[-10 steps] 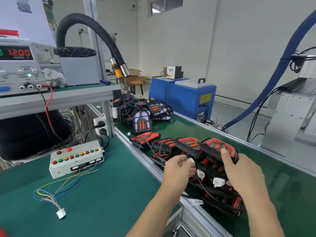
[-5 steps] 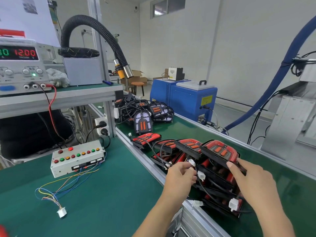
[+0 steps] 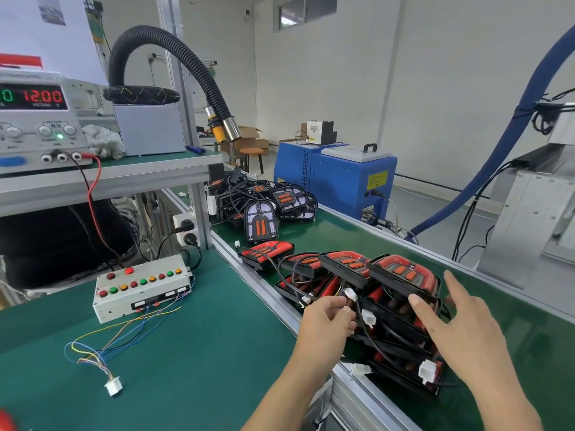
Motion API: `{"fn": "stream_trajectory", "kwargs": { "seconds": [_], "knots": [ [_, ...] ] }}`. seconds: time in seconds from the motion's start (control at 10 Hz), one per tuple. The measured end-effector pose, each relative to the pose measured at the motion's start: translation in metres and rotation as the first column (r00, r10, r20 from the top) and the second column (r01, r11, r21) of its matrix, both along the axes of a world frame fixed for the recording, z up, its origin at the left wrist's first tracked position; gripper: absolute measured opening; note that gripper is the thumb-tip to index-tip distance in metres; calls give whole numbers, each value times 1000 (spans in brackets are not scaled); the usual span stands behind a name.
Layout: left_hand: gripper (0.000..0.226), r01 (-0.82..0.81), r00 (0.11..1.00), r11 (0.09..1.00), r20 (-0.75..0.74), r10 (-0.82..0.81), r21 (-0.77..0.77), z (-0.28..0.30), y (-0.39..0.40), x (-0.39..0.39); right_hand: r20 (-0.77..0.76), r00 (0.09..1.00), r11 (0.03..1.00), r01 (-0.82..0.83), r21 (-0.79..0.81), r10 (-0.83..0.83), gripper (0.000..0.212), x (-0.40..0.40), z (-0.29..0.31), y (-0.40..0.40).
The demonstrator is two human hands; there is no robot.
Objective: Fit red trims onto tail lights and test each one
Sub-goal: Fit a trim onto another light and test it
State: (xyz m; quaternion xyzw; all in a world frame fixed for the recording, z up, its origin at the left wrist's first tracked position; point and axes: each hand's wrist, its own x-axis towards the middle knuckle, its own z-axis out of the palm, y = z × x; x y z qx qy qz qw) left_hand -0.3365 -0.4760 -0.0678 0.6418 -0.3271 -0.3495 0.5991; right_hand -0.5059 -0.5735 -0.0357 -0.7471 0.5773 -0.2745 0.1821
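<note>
Left hand (image 3: 326,321) pinches a cable lead by its white connector (image 3: 351,295), probably singling out one unit for test. Right hand (image 3: 460,328) is spread wide, holding nothing, over the pile of trimmed tail lights (image 3: 401,272) on the conveyor surface (image 3: 351,231). Test box (image 3: 141,286) waits to the left, its plug (image 3: 113,386) free.

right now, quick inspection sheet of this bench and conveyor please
surface: green bench mat, green conveyor belt.
job's things: red-trimmed tail lights piled on belt; untrimmed lights further back.
clutter: cloth on shelf.
hands: left hand pinches a cable below a white connector; right hand open, fingers over the pile.
cables: test box leads end in a loose plug.
surroundings: power supply reads 12.00; blue machine.
</note>
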Motion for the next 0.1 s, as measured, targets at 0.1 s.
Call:
{"fn": "stream_trajectory", "kwargs": {
  "seconds": [0.1],
  "knots": [
    [22,-26,1000,999,-3,26,-18,-3,12,4,63,997,992,48,-119,-40,87,-3,2,4]
  ]
}}
